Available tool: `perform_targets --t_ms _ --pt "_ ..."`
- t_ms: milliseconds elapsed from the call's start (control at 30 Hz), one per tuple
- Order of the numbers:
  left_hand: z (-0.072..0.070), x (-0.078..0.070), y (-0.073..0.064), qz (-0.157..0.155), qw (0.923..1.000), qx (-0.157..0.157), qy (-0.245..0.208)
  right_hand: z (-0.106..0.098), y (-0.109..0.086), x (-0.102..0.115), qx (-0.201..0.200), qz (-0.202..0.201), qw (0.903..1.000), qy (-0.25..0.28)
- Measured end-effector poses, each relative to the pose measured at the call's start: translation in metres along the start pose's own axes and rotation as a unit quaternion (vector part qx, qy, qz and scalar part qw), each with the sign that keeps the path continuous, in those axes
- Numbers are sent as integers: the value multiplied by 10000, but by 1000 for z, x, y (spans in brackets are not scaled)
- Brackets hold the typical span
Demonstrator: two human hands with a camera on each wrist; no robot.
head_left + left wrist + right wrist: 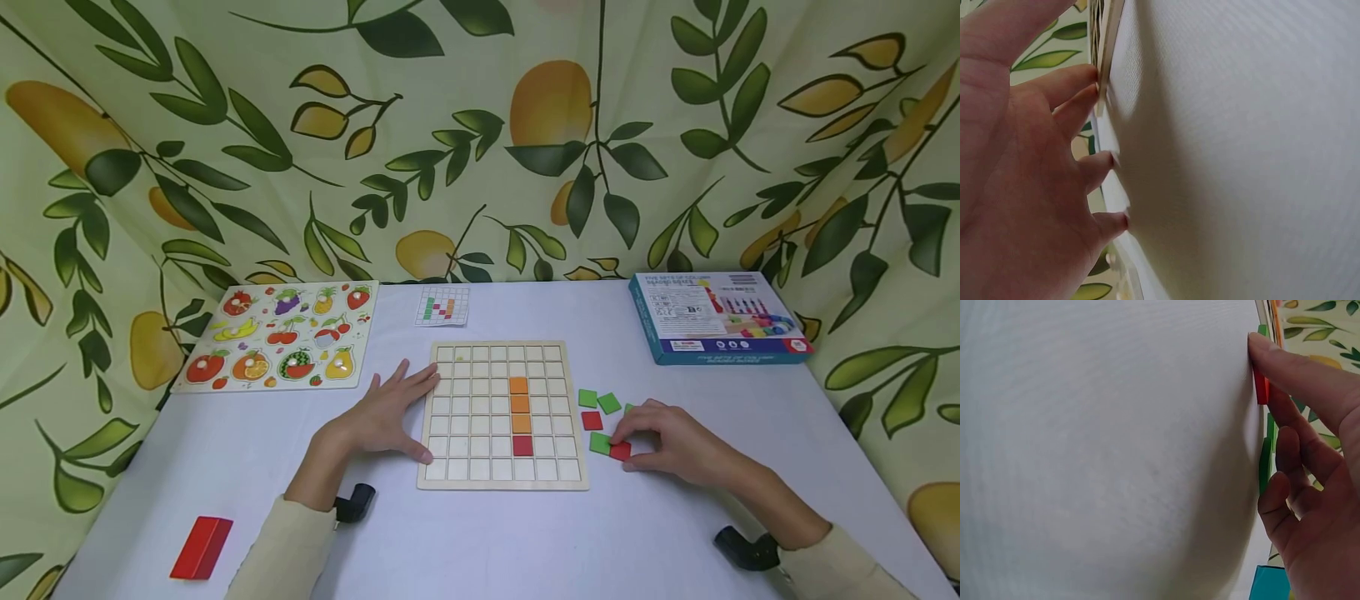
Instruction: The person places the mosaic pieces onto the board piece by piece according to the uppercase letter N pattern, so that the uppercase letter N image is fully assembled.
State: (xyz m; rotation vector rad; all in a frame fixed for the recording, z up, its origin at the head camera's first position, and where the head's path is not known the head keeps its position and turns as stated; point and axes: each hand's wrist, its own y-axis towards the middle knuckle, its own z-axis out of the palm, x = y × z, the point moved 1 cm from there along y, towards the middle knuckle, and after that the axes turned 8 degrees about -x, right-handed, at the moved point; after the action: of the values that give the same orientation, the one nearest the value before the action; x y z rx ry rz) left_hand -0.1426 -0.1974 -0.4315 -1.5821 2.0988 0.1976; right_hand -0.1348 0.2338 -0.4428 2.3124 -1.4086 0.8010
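My left hand [378,417] lies at the left edge of a wooden grid board [577,479], fingers spread and fingertips touching its frame. Three orange square tiles [520,403] and one red tile [522,446] form a column on the board. To the right of it, my right hand [675,442] pinches a red square tile [621,452] between thumb and index finger, low over the cloth. Around that hand lie another red tile [592,421] and several green tiles [599,442], one partly hidden behind the fingers. The right wrist view shows the pinched red tile [1262,387] edge-on.
Behind the board lies a small pattern card [442,307] with coloured squares. A fruit picture board [281,337] is at the back left, a blue-edged game box [720,317] at the back right. A red block [202,547] stands front left. Patterned fabric [480,167] hangs behind the table.
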Motion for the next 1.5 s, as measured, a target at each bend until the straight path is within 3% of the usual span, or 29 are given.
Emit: perform_targets --t_ms 400,733,1067,1500 --pt "2 3 -2 -38 10000 35 -32 -8 5 7 55 -324 9993 -170" --pt "2 7 -9 -59 10000 51 -53 -10 18 19 68 -492 9988 14" --pt "1 6 -8 -38 9999 44 -99 -7 41 38 206 -518 9954 775" --pt "-1 2 -2 88 9999 -40 -135 26 73 54 199 -542 9846 1648"
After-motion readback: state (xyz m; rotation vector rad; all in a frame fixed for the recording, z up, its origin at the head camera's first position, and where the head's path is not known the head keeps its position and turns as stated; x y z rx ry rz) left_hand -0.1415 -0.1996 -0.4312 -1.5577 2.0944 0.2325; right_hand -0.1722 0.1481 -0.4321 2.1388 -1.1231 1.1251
